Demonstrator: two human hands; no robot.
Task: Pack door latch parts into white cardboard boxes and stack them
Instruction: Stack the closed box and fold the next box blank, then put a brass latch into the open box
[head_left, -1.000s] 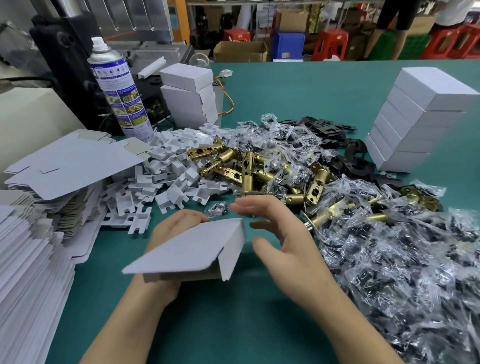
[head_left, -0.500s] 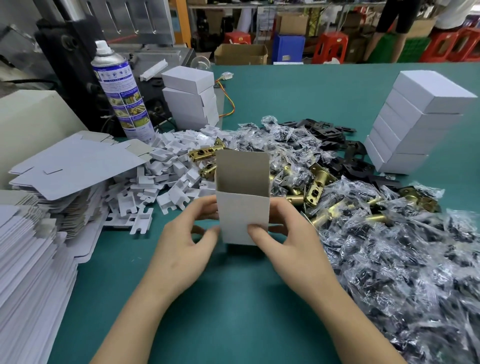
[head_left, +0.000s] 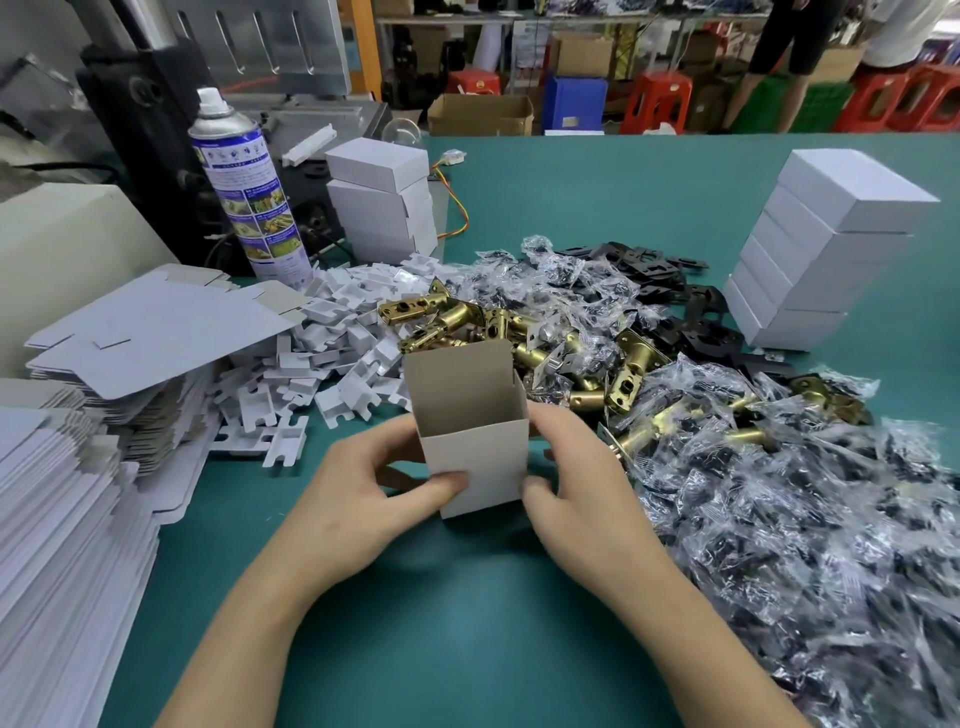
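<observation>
Two grips, left hand (head_left: 353, 501) and right hand (head_left: 584, 488), on upright box (head_left: 480, 460), mouth upward.

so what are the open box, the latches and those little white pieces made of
Open box: thin cardboard, matte white outside, raw grey-brown inside. Latches: metal, probably brass-plated, judging by the shiny gold glints. Little white pieces: matte, flat, notched; cardboard or plastic, hard to tell.

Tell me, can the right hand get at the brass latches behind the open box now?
Probably yes, once it lets go: the right hand grips the open box, and the brass latches lie uncovered just beyond it, with nothing between.
</observation>
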